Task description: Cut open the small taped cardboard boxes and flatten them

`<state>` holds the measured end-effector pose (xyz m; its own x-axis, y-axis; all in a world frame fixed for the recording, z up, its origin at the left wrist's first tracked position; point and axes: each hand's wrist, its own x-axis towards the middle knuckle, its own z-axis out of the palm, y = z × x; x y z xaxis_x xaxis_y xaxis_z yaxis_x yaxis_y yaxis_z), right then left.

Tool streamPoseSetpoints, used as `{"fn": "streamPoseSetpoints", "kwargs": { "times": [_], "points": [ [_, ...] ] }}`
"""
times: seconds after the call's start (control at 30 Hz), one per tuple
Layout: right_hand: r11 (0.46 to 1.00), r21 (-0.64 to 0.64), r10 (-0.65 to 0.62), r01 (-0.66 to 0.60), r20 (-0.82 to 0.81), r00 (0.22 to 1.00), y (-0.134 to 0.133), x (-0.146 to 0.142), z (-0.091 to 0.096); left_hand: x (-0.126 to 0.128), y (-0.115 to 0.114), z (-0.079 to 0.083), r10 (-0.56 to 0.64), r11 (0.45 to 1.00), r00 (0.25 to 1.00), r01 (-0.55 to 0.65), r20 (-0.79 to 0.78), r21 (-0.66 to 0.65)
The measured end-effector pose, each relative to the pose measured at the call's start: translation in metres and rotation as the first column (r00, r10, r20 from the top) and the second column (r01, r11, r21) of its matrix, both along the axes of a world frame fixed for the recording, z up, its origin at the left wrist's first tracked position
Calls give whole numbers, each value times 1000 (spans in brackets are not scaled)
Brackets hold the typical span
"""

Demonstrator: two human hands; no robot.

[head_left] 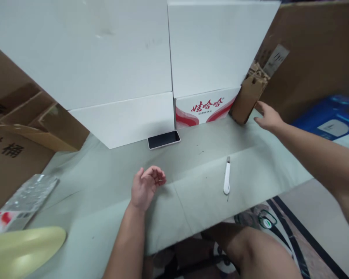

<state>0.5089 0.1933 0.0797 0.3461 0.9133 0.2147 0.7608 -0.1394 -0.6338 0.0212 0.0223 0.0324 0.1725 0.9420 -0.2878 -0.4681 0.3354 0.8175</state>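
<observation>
My left hand (145, 186) rests on the pale green table cover (104, 193), palm half up, fingers loosely curled with nothing in them. My right hand (267, 116) reaches to the far right, fingers stretched out, touching or just short of a brown cardboard piece (247, 99) that leans against a white carton with red print (205, 108). A white utility knife (227, 176) lies on the cover between my hands. A black phone (164, 139) lies flat at the foot of the white boxes.
Large white boxes (104, 58) wall off the back. Brown cartons (31, 124) stand at left, a big brown board (317, 50) at right. A foil packet (29, 195) and a yellow rounded object (20, 248) lie at near left. A blue item (328, 116) sits at right.
</observation>
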Motion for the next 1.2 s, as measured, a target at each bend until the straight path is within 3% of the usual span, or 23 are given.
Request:
{"fn": "streamPoseSetpoints", "kwargs": {
  "times": [0.1, 0.2, 0.27, 0.33, 0.37, 0.43, 0.5, 0.57, 0.67, 0.73, 0.83, 0.93, 1.07, 1.13, 1.2],
  "points": [
    [990, 15, 133, -138, 178, 975, -21, -18, 44, -6, -10, 12, 42, 999, 998, -43, 52, 12],
    [943, -43, 325, -329, 307, 894, -39, -58, 69, -17, -22, 18, 97, 995, 989, -101, 116, 25],
    [852, -171, 519, -494, 390, 760, -48, -102, 69, -25, -30, 20, 141, 989, 978, -147, 153, 33],
    [690, -379, 718, -616, 460, 522, -56, -158, 57, -33, -37, 21, 181, 981, 968, -190, 174, 38],
    [631, -458, 769, -626, 475, 427, -58, -189, 47, -38, -40, 22, 194, 978, 964, -205, 180, 39],
    [569, -561, 819, -601, 457, 348, -58, -250, 26, -46, -43, 22, 211, 974, 959, -223, 189, 43],
    [543, -584, 836, -604, 441, 325, -50, -304, 6, -55, -46, 23, 219, 971, 954, -234, 203, 50],
    [568, -575, 820, -589, 454, 348, -37, -344, -7, -63, -48, 23, 234, 966, 948, -251, 217, 54],
    [646, -529, 761, -550, 499, 414, -18, -378, -19, -72, -51, 21, 268, 956, 935, -288, 232, 54],
    [666, -480, 740, -570, 518, 429, -14, -395, -23, -78, -52, 20, 277, 953, 930, -298, 241, 56],
    [600, -411, 773, -687, 519, 365, -20, -434, -24, -83, -54, 21, 280, 949, 928, -306, 246, 75],
    [477, -339, 825, -811, 491, 280, -32, -502, -15, -87, -53, 23, 321, 933, 914, -350, 248, 85],
    [335, -152, 907, -930, 320, 275, -35, -616, 17, -88, -50, 23, 380, 908, 886, -412, 266, 75],
    [336, -100, 912, -937, 285, 296, -31, -663, 34, -86, -49, 21, 387, 904, 883, -420, 265, 79],
    [395, -111, 896, -912, 266, 355, -26, -695, 45, -84, -49, 18, 430, 882, 870, -462, 239, 95]
  ]
}}
